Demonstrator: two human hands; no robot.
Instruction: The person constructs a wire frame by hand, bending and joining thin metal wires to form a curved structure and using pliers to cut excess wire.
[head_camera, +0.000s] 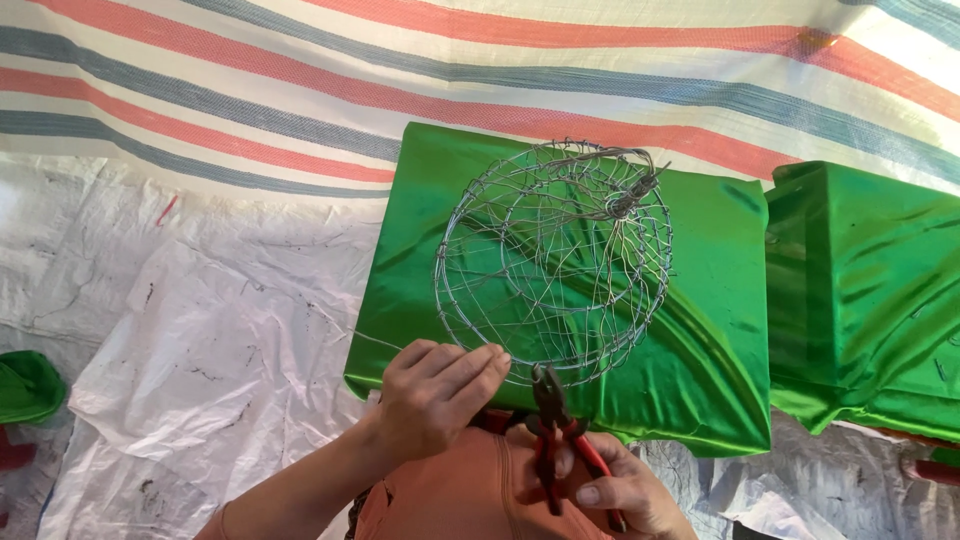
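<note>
A person's left hand (435, 400) grips the near rim of a round wire basket frame (553, 262), its fingers (470, 362) curled together over the lowest ring of wire, while the right hand (615, 490) holds red-handled pliers (553, 420) whose dark nose points up at the same rim just to the right of those fingers. The right hand's fingers are wrapped about the handles; whether the nose is closed on a strand cannot be told from this view. The frame rests tilted on a counter draped in shiny green cloth (700, 330), rising away from the fingers, with a knot of twisted wire (630, 195) at its far upper edge. A thin loose strand (365, 338) runs out to the left of the left hand's fingers. A second green-draped block (865, 290) sits well off to the right, crumpled white sheeting (210, 340) covers the floor to the left, and a striped tarpaulin (300, 90) hangs beyond.

The work appears to be at the tying stage along the bottom ring: one hand steadies, the other brings the tool in. The next move would likely call for the pliers' nose to seat squarely on the strand beside the left fingers, with the rim held firm so the light frame does not spring or roll.
</note>
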